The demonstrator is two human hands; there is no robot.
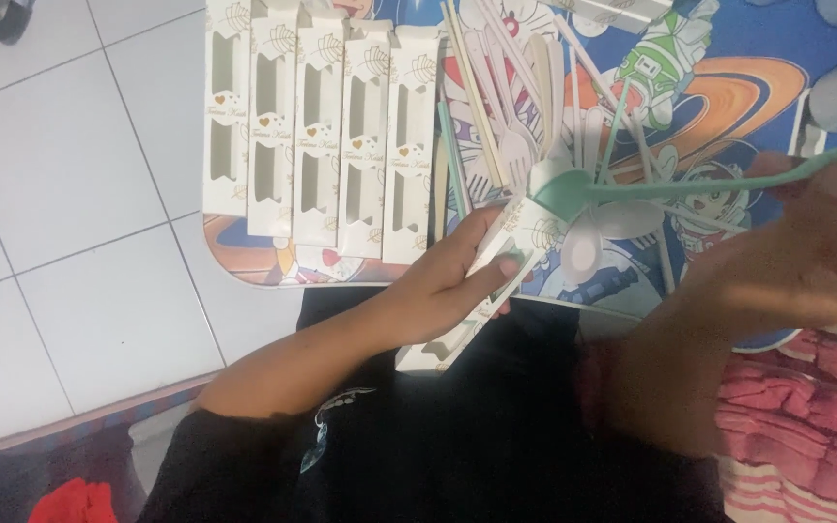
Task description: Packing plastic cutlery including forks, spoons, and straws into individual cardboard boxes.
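Nearest the camera lie dark clothing (457, 436) and a pink striped cloth (806, 426) at the lower right; a scrap of red fabric (75, 504) sits at the bottom left. Above these, the left hand (448, 281) wraps a white paper sleeve (496, 276), its grip pinching the sleeve between thumb and fingers, the sleeve slanting up to the right with its open mouth near the spoon's bowl. The right hand (816, 252), blurred, has its grip pressed together on the handle of a green spoon (632, 189); the bowl of that spoon sits at the mouth of the sleeve, touching or just inside it, I cannot tell which. Both hands hover over a low surface (758, 107) printed with bright cartoon figures on blue, resting on a white tiled floor (70, 194). Just beyond the sleeve lies a loose heap of pale forks, spoons and chopsticks (525, 87); to its left, five more white sleeves (322, 126) with cut-out windows lie side by side in a neat row.
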